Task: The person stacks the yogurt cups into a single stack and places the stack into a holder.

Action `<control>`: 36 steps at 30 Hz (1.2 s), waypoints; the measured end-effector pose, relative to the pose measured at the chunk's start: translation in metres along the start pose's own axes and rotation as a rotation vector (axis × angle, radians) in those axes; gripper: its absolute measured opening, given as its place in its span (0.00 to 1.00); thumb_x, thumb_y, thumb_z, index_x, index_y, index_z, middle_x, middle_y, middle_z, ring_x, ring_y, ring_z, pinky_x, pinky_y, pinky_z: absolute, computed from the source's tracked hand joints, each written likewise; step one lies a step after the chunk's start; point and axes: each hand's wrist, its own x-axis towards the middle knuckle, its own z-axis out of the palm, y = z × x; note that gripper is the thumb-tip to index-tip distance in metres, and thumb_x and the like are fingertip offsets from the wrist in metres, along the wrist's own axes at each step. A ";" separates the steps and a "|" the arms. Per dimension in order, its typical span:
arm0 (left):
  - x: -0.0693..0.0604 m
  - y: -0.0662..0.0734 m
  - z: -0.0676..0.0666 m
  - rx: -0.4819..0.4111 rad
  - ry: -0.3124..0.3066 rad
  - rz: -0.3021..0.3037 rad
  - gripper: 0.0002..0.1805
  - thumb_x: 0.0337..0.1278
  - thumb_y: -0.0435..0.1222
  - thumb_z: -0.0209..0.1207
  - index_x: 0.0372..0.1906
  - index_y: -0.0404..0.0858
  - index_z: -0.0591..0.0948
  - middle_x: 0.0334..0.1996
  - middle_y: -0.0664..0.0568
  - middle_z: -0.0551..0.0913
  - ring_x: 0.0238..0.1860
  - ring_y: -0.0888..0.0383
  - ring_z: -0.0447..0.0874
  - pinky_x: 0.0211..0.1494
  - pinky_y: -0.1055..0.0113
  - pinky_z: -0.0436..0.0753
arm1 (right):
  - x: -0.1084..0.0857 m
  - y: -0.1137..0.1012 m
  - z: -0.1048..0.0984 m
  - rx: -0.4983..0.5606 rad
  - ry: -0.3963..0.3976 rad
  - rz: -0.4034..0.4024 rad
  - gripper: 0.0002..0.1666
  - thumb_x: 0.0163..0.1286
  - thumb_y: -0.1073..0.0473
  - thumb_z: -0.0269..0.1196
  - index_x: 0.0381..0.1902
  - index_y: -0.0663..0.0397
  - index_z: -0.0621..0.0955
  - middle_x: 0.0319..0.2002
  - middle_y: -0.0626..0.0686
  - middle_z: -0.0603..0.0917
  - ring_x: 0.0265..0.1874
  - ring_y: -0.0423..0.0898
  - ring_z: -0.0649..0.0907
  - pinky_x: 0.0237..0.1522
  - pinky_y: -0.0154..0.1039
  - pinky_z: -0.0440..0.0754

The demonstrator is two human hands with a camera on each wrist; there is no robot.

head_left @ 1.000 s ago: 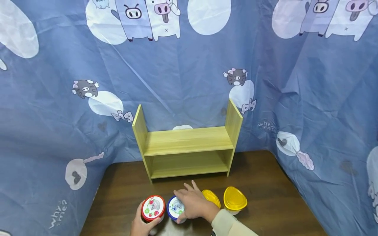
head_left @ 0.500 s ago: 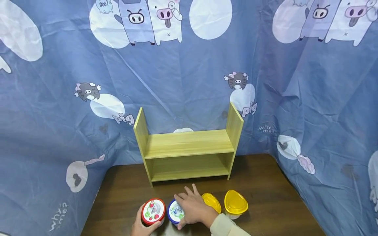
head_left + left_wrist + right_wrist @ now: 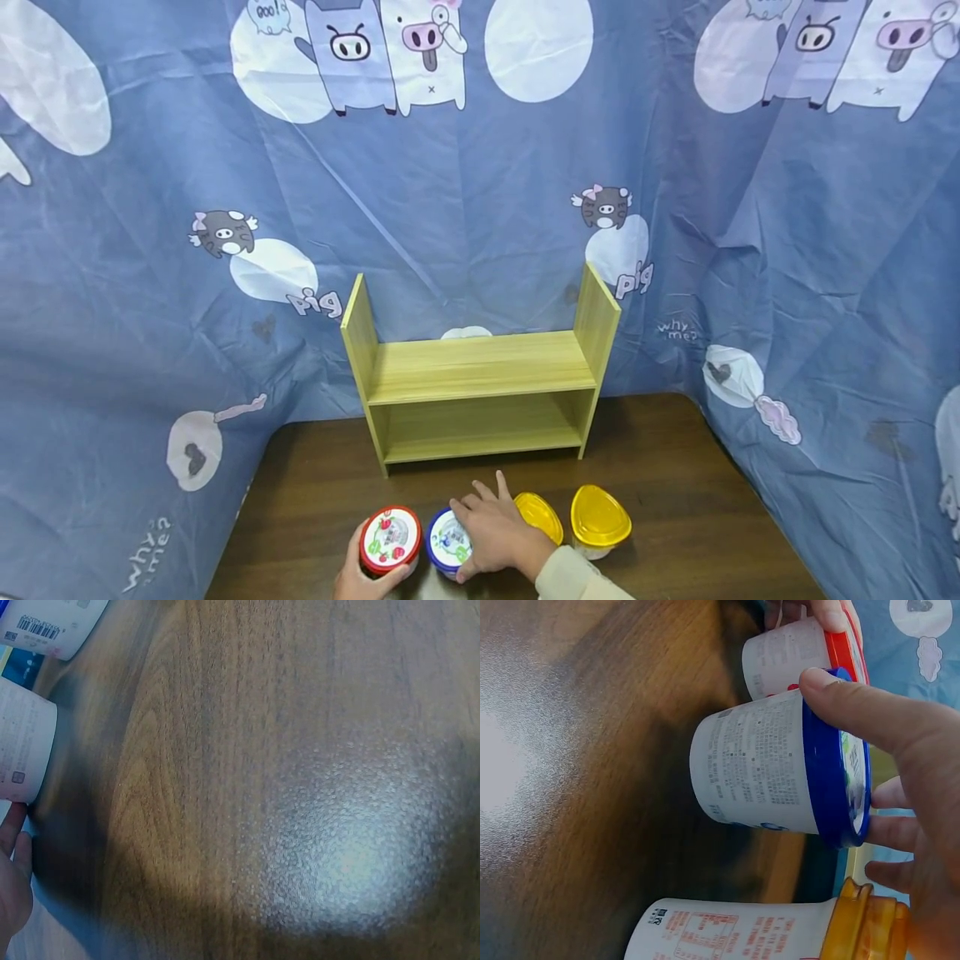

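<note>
A round white tub with a red lid (image 3: 391, 537), printed with fruit, stands at the front of the brown table. My left hand (image 3: 363, 571) grips it from the left and near side; in the left wrist view only some fingers (image 3: 21, 855) show at its base. Just right of it stands a similar tub with a blue lid (image 3: 765, 765). My right hand (image 3: 497, 532) reaches over that lid, thumb against the near rim and other fingers at the far side, partly hiding it. Both tubs look upright.
Two tubs with yellow lids stand to the right, one (image 3: 538, 515) partly behind my right hand, the other (image 3: 600, 517) farther right. A two-tier wooden shelf (image 3: 483, 367) stands at the back of the table (image 3: 660, 500). A blue patterned cloth (image 3: 480, 208) hangs behind.
The head view has tilted slightly, so everything sits a little lower in it. Both hands keep nearly the same places at the red-lidded and blue-lidded tubs.
</note>
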 end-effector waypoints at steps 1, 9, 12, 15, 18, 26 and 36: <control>0.000 0.000 0.000 -0.001 0.001 0.002 0.61 0.31 0.50 0.83 0.74 0.39 0.61 0.58 0.31 0.79 0.56 0.38 0.79 0.56 0.46 0.75 | 0.000 0.001 0.001 -0.002 0.000 -0.003 0.64 0.42 0.20 0.73 0.72 0.46 0.72 0.64 0.46 0.77 0.71 0.56 0.68 0.70 0.69 0.49; 0.002 0.001 0.000 -0.001 0.007 0.003 0.61 0.32 0.51 0.82 0.74 0.38 0.62 0.58 0.32 0.79 0.56 0.39 0.79 0.56 0.46 0.75 | 0.004 0.005 0.000 0.026 0.051 -0.013 0.61 0.46 0.20 0.69 0.71 0.50 0.74 0.62 0.48 0.79 0.71 0.53 0.68 0.71 0.69 0.49; 0.002 0.002 0.001 -0.005 0.011 0.009 0.61 0.32 0.51 0.82 0.74 0.39 0.62 0.58 0.32 0.79 0.56 0.39 0.79 0.57 0.45 0.75 | 0.005 0.006 -0.002 0.035 0.074 -0.007 0.61 0.47 0.19 0.68 0.71 0.50 0.74 0.62 0.48 0.78 0.71 0.52 0.68 0.70 0.70 0.50; 0.002 0.003 0.000 -0.010 0.017 0.018 0.61 0.31 0.51 0.83 0.73 0.38 0.63 0.58 0.32 0.80 0.56 0.39 0.79 0.57 0.45 0.75 | 0.006 0.007 -0.003 0.050 0.095 -0.003 0.61 0.49 0.20 0.67 0.72 0.50 0.73 0.63 0.49 0.77 0.71 0.52 0.68 0.70 0.70 0.50; 0.002 0.003 0.000 -0.007 0.013 0.008 0.61 0.31 0.51 0.83 0.74 0.38 0.63 0.58 0.32 0.80 0.56 0.39 0.79 0.57 0.45 0.75 | 0.007 0.008 -0.005 0.062 0.115 -0.002 0.60 0.50 0.20 0.67 0.73 0.50 0.72 0.64 0.50 0.76 0.72 0.52 0.67 0.70 0.70 0.50; 0.000 0.005 -0.001 -0.008 -0.010 -0.046 0.62 0.32 0.53 0.82 0.75 0.39 0.61 0.60 0.32 0.78 0.57 0.39 0.78 0.59 0.45 0.73 | 0.010 0.005 -0.015 0.179 0.117 0.010 0.61 0.51 0.24 0.68 0.76 0.49 0.67 0.67 0.49 0.73 0.73 0.51 0.64 0.74 0.63 0.48; 0.000 0.007 -0.003 0.012 -0.010 -0.066 0.62 0.32 0.54 0.82 0.74 0.39 0.61 0.59 0.32 0.79 0.57 0.38 0.79 0.59 0.44 0.73 | 0.011 0.000 -0.028 0.206 0.135 0.006 0.61 0.53 0.25 0.67 0.78 0.49 0.64 0.72 0.53 0.68 0.74 0.51 0.63 0.74 0.62 0.48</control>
